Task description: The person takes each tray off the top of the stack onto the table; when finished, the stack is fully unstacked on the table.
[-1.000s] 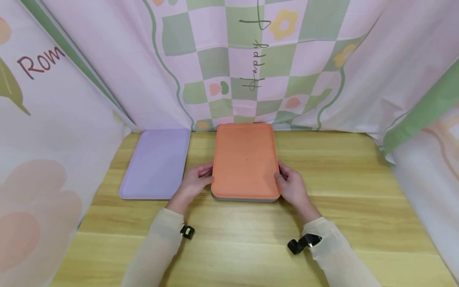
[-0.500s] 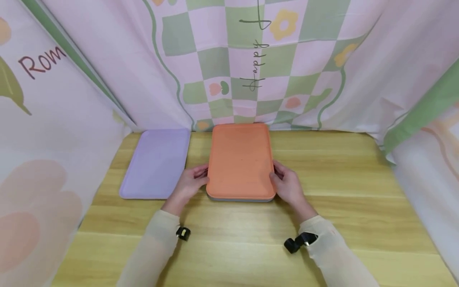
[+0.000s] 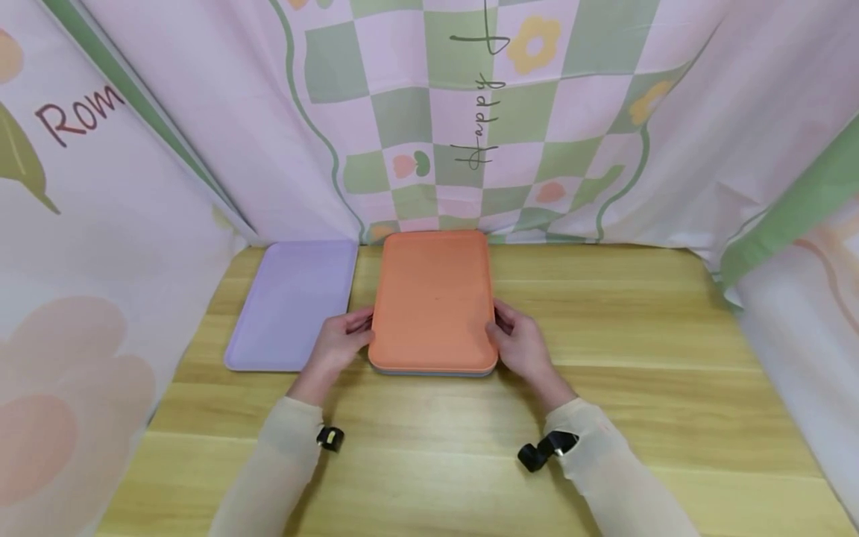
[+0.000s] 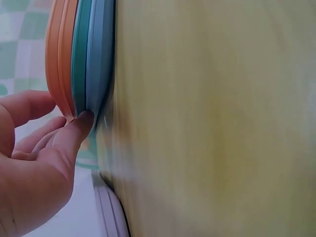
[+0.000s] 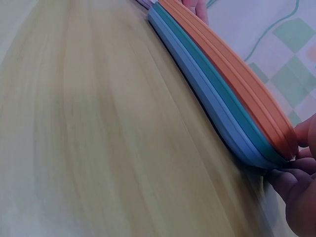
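An orange tray point(image 3: 432, 298) lies on top of a stack near the back of the table. Beneath it, the left wrist view shows a teal tray point(image 4: 81, 59) and a blue tray point(image 4: 100, 54) at the bottom. My left hand point(image 3: 335, 347) holds the stack's left side, thumb at the lower rims and index finger by the orange rim. On the opposite side, my right hand point(image 3: 523, 347) grips the edge with fingers and thumb. Left of the stack lies a flat purple tray point(image 3: 291, 306), partly covered by my left hand.
The wooden table point(image 3: 644, 388) extends to the right and in front of the stack. A checked curtain point(image 3: 456, 112) hangs right behind the table's back edge, with more printed cloth along both sides. Black straps point(image 3: 330, 438) sit at both wrists.
Both hands have shifted the stack leftward along the table, narrowing the space between it and the purple tray. The purple tray has stayed in place.
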A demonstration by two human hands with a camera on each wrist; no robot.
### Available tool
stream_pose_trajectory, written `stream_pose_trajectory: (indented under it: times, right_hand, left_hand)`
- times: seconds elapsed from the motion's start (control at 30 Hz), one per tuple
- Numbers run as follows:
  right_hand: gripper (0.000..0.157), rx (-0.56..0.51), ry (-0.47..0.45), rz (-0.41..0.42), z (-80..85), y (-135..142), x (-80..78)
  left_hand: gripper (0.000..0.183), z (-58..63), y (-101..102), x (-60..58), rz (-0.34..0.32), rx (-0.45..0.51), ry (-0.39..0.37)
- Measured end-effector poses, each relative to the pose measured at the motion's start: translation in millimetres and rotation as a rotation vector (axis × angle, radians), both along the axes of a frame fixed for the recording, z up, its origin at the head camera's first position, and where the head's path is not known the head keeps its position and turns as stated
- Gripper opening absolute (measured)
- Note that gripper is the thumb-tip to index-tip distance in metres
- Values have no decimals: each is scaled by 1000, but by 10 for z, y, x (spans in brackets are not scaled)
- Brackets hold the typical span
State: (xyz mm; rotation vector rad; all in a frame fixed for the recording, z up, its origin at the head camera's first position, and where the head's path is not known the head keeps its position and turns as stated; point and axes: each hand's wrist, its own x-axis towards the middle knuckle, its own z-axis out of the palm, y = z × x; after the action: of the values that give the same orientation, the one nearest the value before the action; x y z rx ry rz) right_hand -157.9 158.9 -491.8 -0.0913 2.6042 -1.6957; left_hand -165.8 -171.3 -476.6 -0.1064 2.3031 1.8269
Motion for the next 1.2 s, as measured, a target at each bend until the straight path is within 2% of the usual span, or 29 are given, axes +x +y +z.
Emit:
stream_pose_trajectory:
  times: [0.27, 0.53, 0.7, 0.9, 1.03, 1.2]
  right_hand:
    - [53, -22, -5, 21, -10, -142, -25]
    - [54, -68, 3, 50, -21, -284, -64]
    - [53, -60, 15, 59, -26, -359, -74]
    - [53, -86, 18, 66, -34, -456, -91]
    - [53, -98, 9, 58, -28, -519, -99]
    - [54, -107, -19, 33, -20, -588, -98]
  left_hand:
    - [48, 18, -117, 25, 47, -1, 28]
    - [46, 49, -232, 43, 91, -70, 47]
    - [45, 35, -283, 50, 114, -106, 52]
    - [47, 18, -358, 53, 136, -106, 57]
    - [48, -2, -424, 51, 116, -119, 70]
    - [48, -30, -500, 43, 63, -211, 73]
